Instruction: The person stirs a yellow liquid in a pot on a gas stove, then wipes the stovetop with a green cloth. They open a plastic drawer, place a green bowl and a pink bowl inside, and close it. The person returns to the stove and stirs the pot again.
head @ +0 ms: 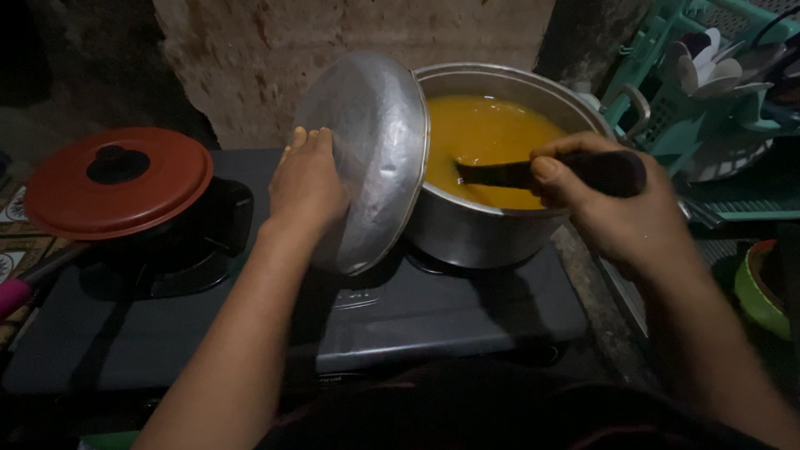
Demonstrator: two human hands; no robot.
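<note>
A large metal pot (492,229) stands on the right burner of a dark two-burner stove (417,321), filled with orange-yellow soup (487,133). My left hand (307,185) grips a dented metal lid (375,150) and holds it tilted on edge against the pot's left rim. My right hand (612,204) is closed around the dark handle of a ladle (508,173), whose far end dips into the soup.
A dark pot with a red lid (117,182) sits on the left burner. A teal dish rack (708,92) with spoons and dishes stands at the right, and a green-rimmed bowl (762,292) sits below it. A bare wall rises behind the stove.
</note>
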